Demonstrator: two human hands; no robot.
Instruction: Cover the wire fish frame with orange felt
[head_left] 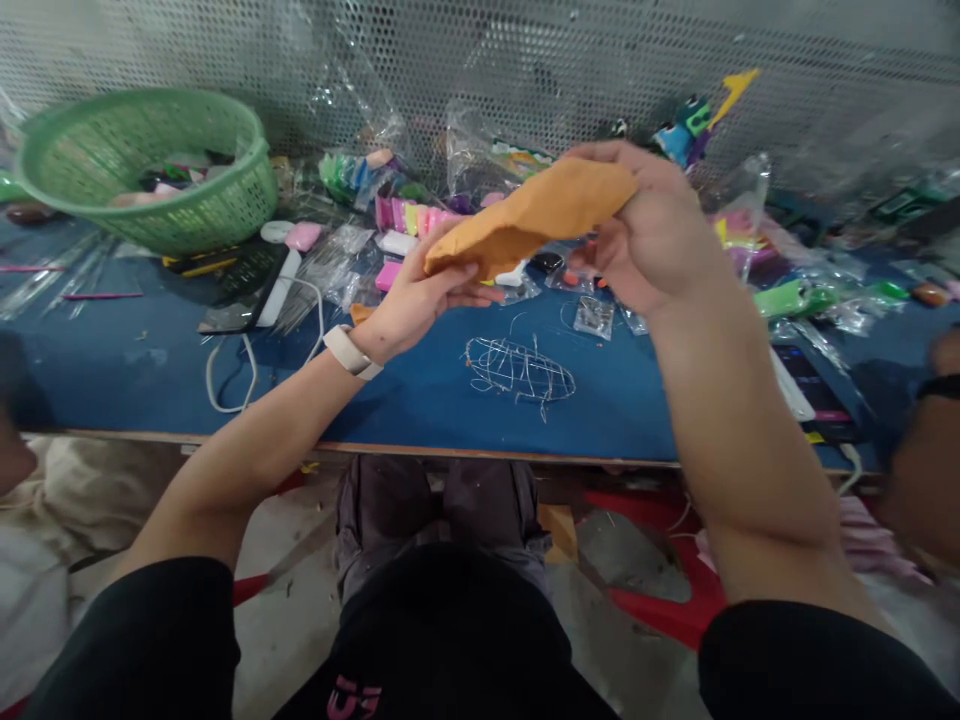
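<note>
An orange, flattened piece of soft material (536, 215) is held up above the blue table, one end in each hand. My left hand (424, 290) grips its lower left end, thumb on the near side and fingers beneath. At the raised right end, my right hand (637, 225) has hold of the edge, with some fingers hanging below it. Under the piece, an oblong wire frame (520, 370) lies on the table, touched by neither hand. A small orange bit (361, 314) shows beside my left wrist.
A green basket (217, 205) stands at the back left, near a phone (251, 290) with a white cable. Colored clay packs (420, 218) and plastic bags line the back. Another phone (814, 385) lies right. People's arms show at both sides.
</note>
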